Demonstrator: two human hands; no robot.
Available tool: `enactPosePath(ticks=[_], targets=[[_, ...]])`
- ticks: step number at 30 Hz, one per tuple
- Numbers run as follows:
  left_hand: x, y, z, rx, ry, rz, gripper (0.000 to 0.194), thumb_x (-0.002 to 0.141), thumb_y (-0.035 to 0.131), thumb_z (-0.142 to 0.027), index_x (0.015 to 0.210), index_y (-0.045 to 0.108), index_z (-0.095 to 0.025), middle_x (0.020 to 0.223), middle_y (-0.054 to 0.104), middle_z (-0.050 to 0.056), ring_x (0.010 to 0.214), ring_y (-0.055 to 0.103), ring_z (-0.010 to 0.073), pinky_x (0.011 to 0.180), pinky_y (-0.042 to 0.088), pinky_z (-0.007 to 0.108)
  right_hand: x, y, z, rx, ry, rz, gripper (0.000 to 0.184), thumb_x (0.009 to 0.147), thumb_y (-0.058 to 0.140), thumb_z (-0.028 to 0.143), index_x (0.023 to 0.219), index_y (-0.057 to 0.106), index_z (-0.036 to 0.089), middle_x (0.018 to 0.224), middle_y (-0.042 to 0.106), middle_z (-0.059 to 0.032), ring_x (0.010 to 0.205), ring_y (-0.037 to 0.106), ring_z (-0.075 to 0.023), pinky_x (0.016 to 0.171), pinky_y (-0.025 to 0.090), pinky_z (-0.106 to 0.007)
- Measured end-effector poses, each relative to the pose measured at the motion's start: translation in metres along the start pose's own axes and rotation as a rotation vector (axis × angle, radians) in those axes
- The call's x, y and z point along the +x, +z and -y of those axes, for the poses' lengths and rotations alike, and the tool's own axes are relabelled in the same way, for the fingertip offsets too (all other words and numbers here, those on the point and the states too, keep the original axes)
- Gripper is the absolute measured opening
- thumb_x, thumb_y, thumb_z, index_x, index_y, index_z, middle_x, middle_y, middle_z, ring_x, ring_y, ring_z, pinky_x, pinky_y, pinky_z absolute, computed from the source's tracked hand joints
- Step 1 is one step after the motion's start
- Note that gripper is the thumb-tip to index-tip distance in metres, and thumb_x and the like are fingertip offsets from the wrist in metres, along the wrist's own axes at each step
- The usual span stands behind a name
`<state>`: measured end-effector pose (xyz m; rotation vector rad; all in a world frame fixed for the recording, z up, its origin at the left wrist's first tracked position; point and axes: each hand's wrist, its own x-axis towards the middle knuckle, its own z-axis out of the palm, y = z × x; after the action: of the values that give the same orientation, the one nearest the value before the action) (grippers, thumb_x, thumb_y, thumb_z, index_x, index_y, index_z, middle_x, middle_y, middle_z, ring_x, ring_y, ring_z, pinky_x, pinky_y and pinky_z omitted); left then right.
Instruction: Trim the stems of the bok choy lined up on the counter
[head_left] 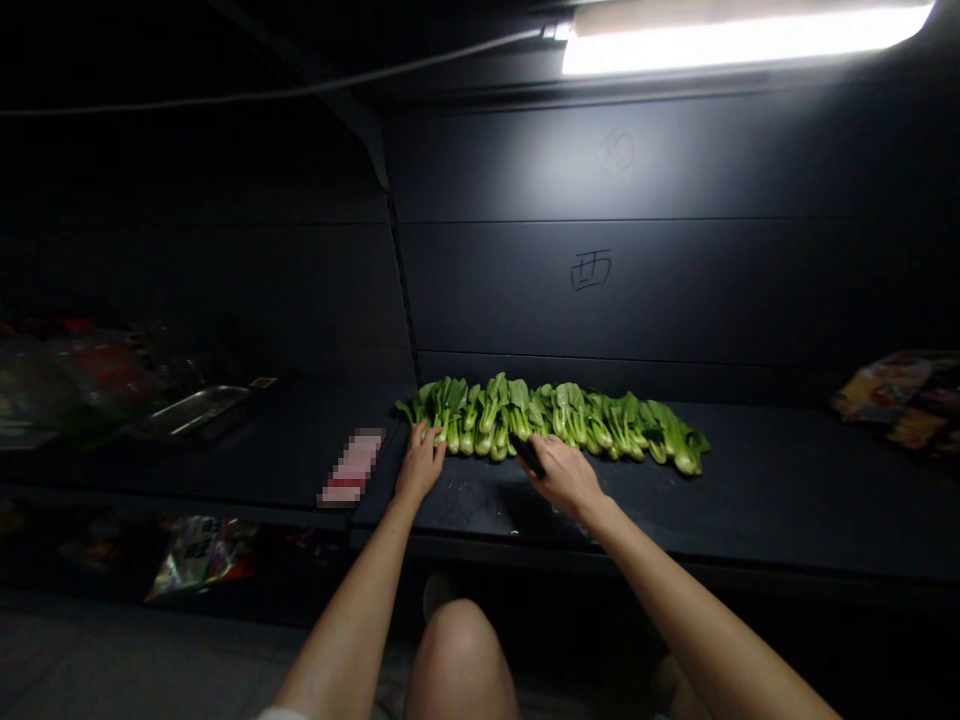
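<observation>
A long row of green bok choy lies along the dark shelf, pale stalk ends toward me and leaves toward the back panel. At the row's left end, my left hand rests against the stalks with its fingers apart. My right hand is just in front of the middle of the row, closed around a slim black object. Most of that object is hidden by the hand, so its kind cannot be made out.
A metal tray and blurred plastic packages stand at left. A pixelated pinkish rectangle lies left of my left hand. Colourful bags sit far right. A lit tube lamp hangs above; a packet is on the lower shelf.
</observation>
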<state>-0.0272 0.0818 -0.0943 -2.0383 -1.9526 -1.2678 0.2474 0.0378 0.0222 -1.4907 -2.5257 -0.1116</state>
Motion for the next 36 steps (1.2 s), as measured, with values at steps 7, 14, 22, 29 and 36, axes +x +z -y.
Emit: enactPosePath(ticks=[7, 14, 22, 29, 36], targets=[[0.000, 0.000, -0.001, 0.065, -0.005, -0.005, 0.032, 0.088, 0.044, -0.031, 0.113, 0.058, -0.017, 0.137, 0.044, 0.017, 0.137, 0.034, 0.0310, 0.108, 0.036, 0.049, -0.015, 0.005, -0.023, 0.008, -0.003, -0.036, 0.023, 0.091, 0.044, 0.026, 0.108, 0.055, 0.016, 0.100, 0.067, -0.0111, 0.100, 0.057, -0.0223, 0.078, 0.040, -0.028], [0.001, -0.008, -0.015, 0.163, 0.103, -0.063, 0.035, 0.089, 0.046, -0.032, 0.119, 0.054, -0.015, 0.137, 0.047, 0.017, 0.136, 0.035, 0.0320, 0.111, 0.029, 0.054, -0.024, 0.005, -0.041, 0.026, 0.021, -0.057, 0.023, 0.090, 0.046, 0.027, 0.109, 0.055, 0.016, 0.100, 0.067, -0.0093, 0.100, 0.057, -0.0208, 0.079, 0.041, -0.026], [0.022, 0.021, -0.088, 0.086, 0.166, -0.080, 0.036, 0.090, 0.047, -0.031, 0.123, 0.055, -0.018, 0.128, 0.053, 0.013, 0.119, 0.051, 0.0249, 0.100, 0.044, 0.041, -0.030, 0.009, -0.061, 0.034, 0.030, -0.120, 0.028, 0.090, 0.046, 0.027, 0.114, 0.053, 0.017, 0.107, 0.066, -0.0105, 0.105, 0.057, -0.0211, 0.083, 0.042, -0.027], [0.028, 0.048, -0.123, 0.197, 0.126, 0.037, 0.028, 0.088, 0.050, -0.026, 0.108, 0.068, -0.017, 0.120, 0.060, 0.013, 0.113, 0.054, 0.0266, 0.097, 0.045, 0.043, -0.041, 0.004, -0.079, 0.023, 0.065, -0.119, 0.023, 0.090, 0.045, 0.025, 0.109, 0.055, 0.016, 0.104, 0.067, -0.0109, 0.103, 0.058, -0.0213, 0.082, 0.042, -0.027], [0.016, 0.051, -0.151, 0.294, 0.257, 0.032, 0.041, 0.089, 0.051, -0.036, 0.126, 0.056, -0.020, 0.139, 0.050, 0.012, 0.132, 0.039, 0.0296, 0.110, 0.030, 0.050, -0.048, -0.001, -0.091, 0.050, 0.081, -0.127, 0.026, 0.088, 0.049, 0.024, 0.113, 0.054, 0.017, 0.104, 0.066, -0.0094, 0.100, 0.058, -0.0199, 0.080, 0.042, -0.026]])
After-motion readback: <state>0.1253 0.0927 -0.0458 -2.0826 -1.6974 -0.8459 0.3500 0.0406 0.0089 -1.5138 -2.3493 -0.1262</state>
